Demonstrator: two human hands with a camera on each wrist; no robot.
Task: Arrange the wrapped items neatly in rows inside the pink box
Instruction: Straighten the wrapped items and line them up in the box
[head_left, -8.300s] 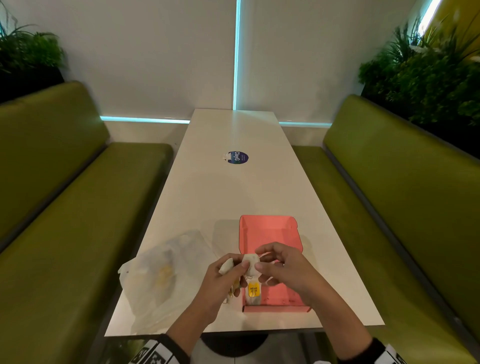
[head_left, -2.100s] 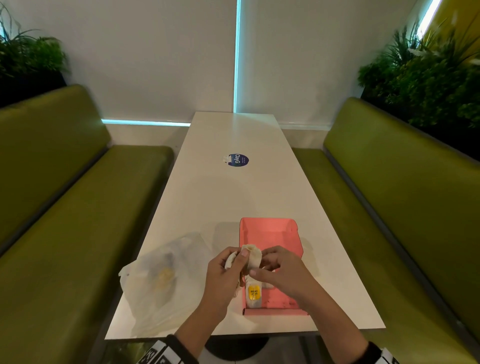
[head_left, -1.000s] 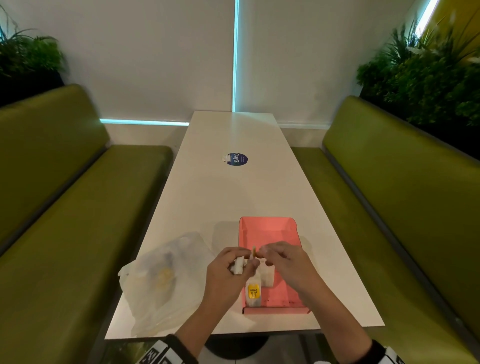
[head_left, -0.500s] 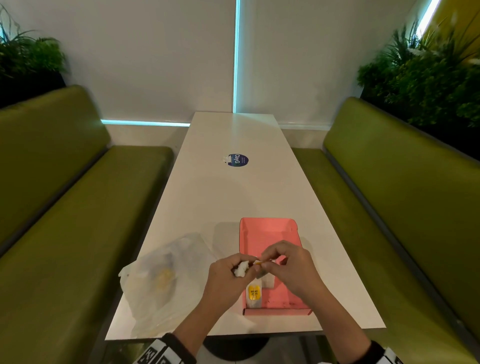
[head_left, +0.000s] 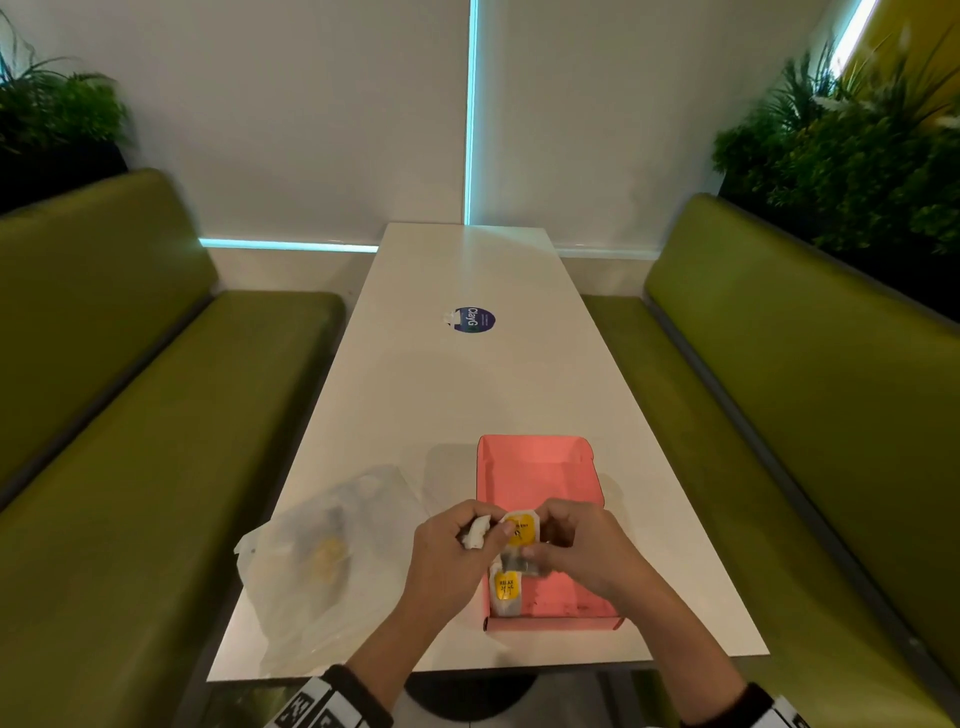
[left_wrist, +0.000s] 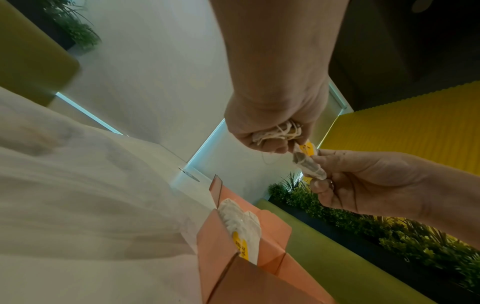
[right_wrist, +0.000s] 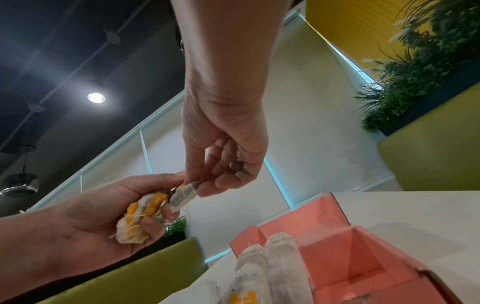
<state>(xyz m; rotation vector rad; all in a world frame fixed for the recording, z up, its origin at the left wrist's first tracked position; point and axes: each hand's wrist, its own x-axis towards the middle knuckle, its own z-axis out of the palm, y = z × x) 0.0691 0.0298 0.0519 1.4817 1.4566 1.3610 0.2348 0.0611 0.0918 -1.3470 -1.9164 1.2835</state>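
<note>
An open pink box (head_left: 540, 478) lies on the white table (head_left: 467, 395) near its front edge. Two wrapped tea bags (right_wrist: 270, 265) with yellow tags lie side by side against the box's left wall (head_left: 506, 592). Above the box, my left hand (head_left: 457, 551) clutches a bunch of tea bags with tangled strings (right_wrist: 140, 218) (left_wrist: 278, 133). My right hand (head_left: 576, 545) pinches one tea bag (right_wrist: 185, 195) (left_wrist: 309, 165) beside that bunch; its yellow tag (head_left: 521, 529) faces up between the two hands.
A crumpled clear plastic bag (head_left: 322, 561) lies on the table left of the box. A round blue sticker (head_left: 474, 320) sits mid-table. Green benches (head_left: 130, 441) run along both sides, with plants (head_left: 857, 171) behind them.
My right hand has drawn one tea bag out of the left hand's bunch; its yellow tag now shows face up. Both hands stay above the box's near end.
</note>
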